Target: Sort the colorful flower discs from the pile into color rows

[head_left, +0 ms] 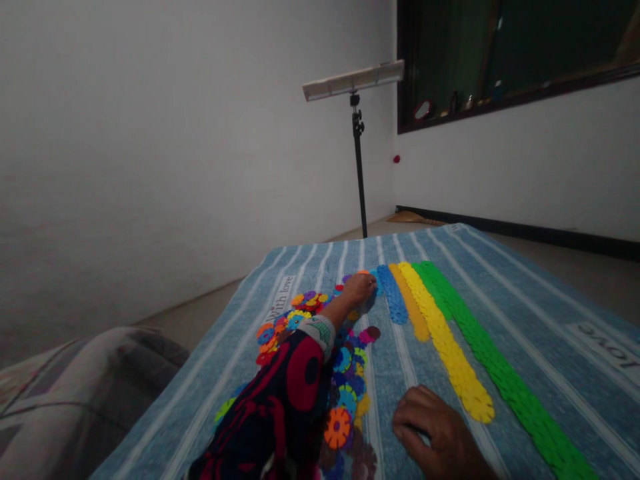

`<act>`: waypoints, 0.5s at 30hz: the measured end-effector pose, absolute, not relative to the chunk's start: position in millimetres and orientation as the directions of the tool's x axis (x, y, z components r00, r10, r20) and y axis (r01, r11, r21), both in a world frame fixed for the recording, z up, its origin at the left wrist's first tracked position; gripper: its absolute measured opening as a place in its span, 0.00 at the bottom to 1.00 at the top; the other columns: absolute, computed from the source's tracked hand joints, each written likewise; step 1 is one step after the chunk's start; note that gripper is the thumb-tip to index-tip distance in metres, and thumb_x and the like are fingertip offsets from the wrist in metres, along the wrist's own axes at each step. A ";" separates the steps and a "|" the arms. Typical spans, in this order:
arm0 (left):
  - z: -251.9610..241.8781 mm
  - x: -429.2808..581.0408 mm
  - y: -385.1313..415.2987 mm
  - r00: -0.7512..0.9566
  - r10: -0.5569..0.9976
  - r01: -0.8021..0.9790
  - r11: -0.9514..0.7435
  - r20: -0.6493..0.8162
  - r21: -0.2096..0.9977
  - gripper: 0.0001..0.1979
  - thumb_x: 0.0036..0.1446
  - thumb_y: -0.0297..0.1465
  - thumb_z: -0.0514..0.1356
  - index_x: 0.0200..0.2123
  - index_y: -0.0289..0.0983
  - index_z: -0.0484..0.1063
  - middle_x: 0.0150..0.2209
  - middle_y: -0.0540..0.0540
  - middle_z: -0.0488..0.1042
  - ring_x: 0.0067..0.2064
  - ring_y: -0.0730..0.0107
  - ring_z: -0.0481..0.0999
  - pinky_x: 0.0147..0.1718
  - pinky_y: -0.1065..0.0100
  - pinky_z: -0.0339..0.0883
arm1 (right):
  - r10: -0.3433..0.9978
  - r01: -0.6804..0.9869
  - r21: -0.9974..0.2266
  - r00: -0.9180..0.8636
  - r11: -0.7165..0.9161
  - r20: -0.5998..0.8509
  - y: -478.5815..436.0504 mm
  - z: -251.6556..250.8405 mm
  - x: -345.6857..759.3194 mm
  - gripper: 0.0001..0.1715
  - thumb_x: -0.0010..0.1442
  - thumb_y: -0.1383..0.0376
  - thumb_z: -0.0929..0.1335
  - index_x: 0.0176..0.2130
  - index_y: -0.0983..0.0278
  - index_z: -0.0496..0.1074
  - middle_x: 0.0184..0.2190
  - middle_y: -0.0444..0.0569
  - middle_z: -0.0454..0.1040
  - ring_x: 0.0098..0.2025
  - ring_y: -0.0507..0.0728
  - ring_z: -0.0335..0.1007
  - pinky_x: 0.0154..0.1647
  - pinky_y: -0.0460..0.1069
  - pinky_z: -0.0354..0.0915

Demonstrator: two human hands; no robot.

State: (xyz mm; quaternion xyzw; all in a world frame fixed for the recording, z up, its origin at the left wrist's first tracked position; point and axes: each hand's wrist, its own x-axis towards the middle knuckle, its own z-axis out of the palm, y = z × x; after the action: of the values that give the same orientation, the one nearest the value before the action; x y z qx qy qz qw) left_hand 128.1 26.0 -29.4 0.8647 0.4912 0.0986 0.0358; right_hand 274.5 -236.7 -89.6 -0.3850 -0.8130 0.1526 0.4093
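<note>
My left hand (361, 288) reaches to the far part of the cloth, its fingers pinched together beside a few light blue snowflake discs (379, 285). Whether a disc is between the fingertips is hidden. Right of it lie rows of overlapping discs: a short blue row (393, 297), an orange row (414, 310), a longer yellow row (453, 353) and a long green row (500, 373). My right hand (435, 430) rests curled on the cloth near the front, left of the yellow row's near end, with nothing seen in it. Mixed-colour loose discs (345, 360) are heaped around my left forearm.
A blue striped cloth (530, 320) with printed words covers the table. Behind it stands a black tripod (359, 160) bearing a flat panel (355, 81). Grey fabric (90, 393) bulges at the left. A dark window (520, 53) is at upper right.
</note>
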 end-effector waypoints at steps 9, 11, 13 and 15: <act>-25.6 124.4 8.2 0.468 0.875 0.860 -0.483 0.124 0.161 0.11 0.55 0.29 0.59 0.40 0.35 0.78 0.38 0.43 0.79 0.39 0.63 0.76 0.37 0.69 0.64 | 0.807 0.482 -0.648 -0.331 0.590 0.489 -240.5 -92.1 272.2 0.10 0.60 0.72 0.65 0.28 0.63 0.71 0.27 0.45 0.72 0.33 0.52 0.69 0.36 0.47 0.61; -26.6 127.3 4.0 0.455 0.882 0.870 -0.470 0.123 0.153 0.11 0.55 0.29 0.58 0.39 0.35 0.78 0.38 0.42 0.79 0.40 0.63 0.76 0.37 0.69 0.64 | 0.824 0.485 -0.667 -0.331 0.566 0.459 -240.9 -90.9 271.9 0.10 0.59 0.72 0.65 0.28 0.63 0.71 0.27 0.45 0.72 0.34 0.52 0.69 0.36 0.47 0.60; -27.2 128.2 0.4 0.440 0.889 0.877 -0.456 0.127 0.152 0.11 0.55 0.28 0.57 0.40 0.35 0.78 0.39 0.42 0.79 0.41 0.63 0.76 0.38 0.69 0.64 | 0.845 0.493 -0.687 -0.334 0.534 0.417 -241.4 -88.0 272.0 0.10 0.59 0.72 0.65 0.27 0.63 0.71 0.28 0.45 0.72 0.35 0.52 0.69 0.37 0.47 0.60; -26.2 124.6 -2.8 0.417 0.900 0.887 -0.434 0.129 0.158 0.13 0.56 0.28 0.57 0.42 0.36 0.77 0.41 0.43 0.79 0.43 0.64 0.76 0.40 0.69 0.64 | 0.865 0.506 -0.702 -0.331 0.500 0.378 -242.1 -83.7 272.1 0.11 0.59 0.72 0.65 0.27 0.63 0.71 0.28 0.45 0.72 0.35 0.53 0.69 0.37 0.48 0.60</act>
State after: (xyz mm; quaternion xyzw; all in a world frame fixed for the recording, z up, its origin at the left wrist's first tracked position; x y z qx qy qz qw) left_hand 124.6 -2.8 -26.2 0.8410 0.5312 0.0973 0.0327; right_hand 272.1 -242.1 -83.7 -0.4394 -0.7801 0.2382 0.3764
